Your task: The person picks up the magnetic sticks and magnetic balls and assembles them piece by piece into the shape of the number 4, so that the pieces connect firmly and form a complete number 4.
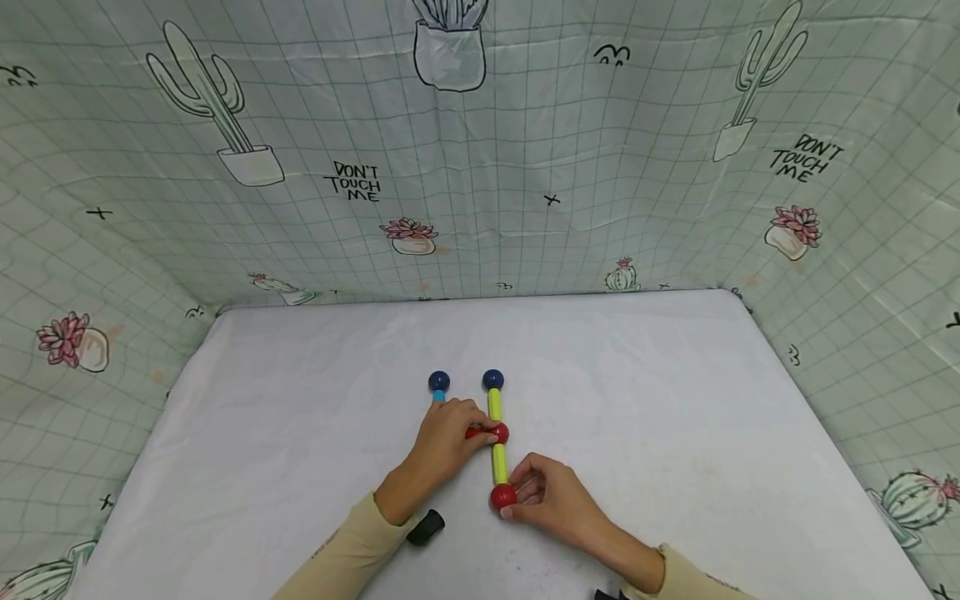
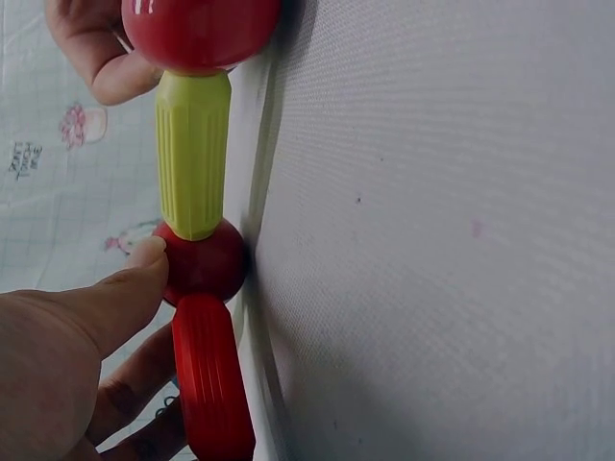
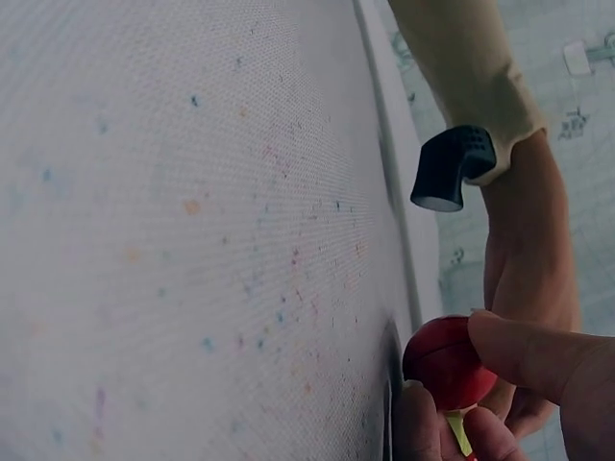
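On the white table lies a joined figure of balls and ribbed rods. My left hand [image 1: 444,440] pinches the middle red ball [image 1: 502,433], with a red rod [image 2: 211,379] running under the fingers. From that ball, one yellow-green rod [image 1: 495,405] leads to a dark blue ball [image 1: 492,379], and another yellow-green rod [image 2: 193,154] leads to the nearer red ball [image 1: 503,497]. My right hand [image 1: 557,502] grips this nearer ball between thumb and fingers. Beyond the left hand show a second dark blue ball [image 1: 438,381] and a light blue rod [image 1: 439,396], partly hidden.
White cloth [image 1: 660,400] covers the table, with small coloured specks near its front. A black wrist-worn device [image 1: 426,528] sits by the left sleeve. Behind and at the sides hangs a grid-patterned curtain [image 1: 495,150] with cactus drawings.
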`<state>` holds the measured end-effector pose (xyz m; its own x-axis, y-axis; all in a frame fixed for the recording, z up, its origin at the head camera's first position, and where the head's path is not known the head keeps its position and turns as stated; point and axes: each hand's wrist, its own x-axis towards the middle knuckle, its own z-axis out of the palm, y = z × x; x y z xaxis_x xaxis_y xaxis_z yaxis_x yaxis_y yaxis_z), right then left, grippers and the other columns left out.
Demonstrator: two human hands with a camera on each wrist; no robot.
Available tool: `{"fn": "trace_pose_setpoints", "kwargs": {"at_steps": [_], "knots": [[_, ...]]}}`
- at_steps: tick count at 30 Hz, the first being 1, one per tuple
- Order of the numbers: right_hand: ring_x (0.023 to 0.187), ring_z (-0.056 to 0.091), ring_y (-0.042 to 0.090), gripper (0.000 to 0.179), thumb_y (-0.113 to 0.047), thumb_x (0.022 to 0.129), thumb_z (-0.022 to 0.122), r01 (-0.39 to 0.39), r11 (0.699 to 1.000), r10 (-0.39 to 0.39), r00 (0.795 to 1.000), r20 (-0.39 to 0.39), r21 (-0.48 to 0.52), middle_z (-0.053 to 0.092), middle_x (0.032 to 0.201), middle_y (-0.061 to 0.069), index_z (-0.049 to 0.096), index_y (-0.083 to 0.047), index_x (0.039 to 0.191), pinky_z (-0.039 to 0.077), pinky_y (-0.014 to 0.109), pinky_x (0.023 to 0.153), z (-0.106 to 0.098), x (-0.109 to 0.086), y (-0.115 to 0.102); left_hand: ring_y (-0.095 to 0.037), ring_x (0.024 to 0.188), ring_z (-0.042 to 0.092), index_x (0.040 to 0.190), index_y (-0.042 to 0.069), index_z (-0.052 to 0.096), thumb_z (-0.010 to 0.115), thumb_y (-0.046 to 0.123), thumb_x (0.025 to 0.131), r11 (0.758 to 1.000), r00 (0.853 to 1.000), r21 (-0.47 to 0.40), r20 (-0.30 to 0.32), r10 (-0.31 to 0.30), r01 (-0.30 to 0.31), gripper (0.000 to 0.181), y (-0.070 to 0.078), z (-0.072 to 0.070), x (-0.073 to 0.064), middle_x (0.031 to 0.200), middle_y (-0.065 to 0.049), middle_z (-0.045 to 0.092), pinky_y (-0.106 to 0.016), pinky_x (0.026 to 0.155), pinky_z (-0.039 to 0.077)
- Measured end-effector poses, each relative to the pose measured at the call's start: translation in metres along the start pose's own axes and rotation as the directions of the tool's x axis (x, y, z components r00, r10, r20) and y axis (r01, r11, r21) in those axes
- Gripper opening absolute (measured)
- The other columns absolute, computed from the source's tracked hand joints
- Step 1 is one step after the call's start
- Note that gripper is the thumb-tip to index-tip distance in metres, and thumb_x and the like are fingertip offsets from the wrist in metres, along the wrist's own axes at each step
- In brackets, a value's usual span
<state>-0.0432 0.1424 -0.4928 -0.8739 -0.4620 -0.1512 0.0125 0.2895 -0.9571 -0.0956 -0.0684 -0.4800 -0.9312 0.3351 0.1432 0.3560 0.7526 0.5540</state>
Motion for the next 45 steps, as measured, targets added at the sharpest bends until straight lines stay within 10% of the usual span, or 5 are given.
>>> {"fn": "trace_pose_setpoints", "kwargs": {"at_steps": [29,45], "knots": [[0.084,0.071,0.006,0.03,-0.004,0.085,0.086,0.043,0.991,-0.037,0.998,0.052,-0.125,0.072,0.104,0.007,0.067,-0.001,0.107,0.059,0.021,0.074,-0.008,0.0,-0.009,-0.02,0.095,0.066,0.11,0.014,0.082,0.088,0.021,0.088,0.99,0.994,0.097,-0.004,0.106,-0.105,0.023,-0.007,-0.007,-0.005,0.099,0.0,0.075,-0.04,0.086,0.048],[0.09,0.073,0.019,0.023,-0.004,0.09,0.081,0.04,0.968,-0.064,0.994,-0.089,-0.248,0.074,0.105,0.01,0.068,0.0,0.108,0.059,0.024,0.076,-0.062,0.011,-0.004,-0.026,0.103,0.068,0.113,0.011,0.081,0.088,0.018,0.088,0.994,0.996,0.113,-0.084,0.01,-0.001,0.026,-0.036,-0.048,-0.023,0.105,-0.003,0.075,-0.05,0.097,0.05]]}}
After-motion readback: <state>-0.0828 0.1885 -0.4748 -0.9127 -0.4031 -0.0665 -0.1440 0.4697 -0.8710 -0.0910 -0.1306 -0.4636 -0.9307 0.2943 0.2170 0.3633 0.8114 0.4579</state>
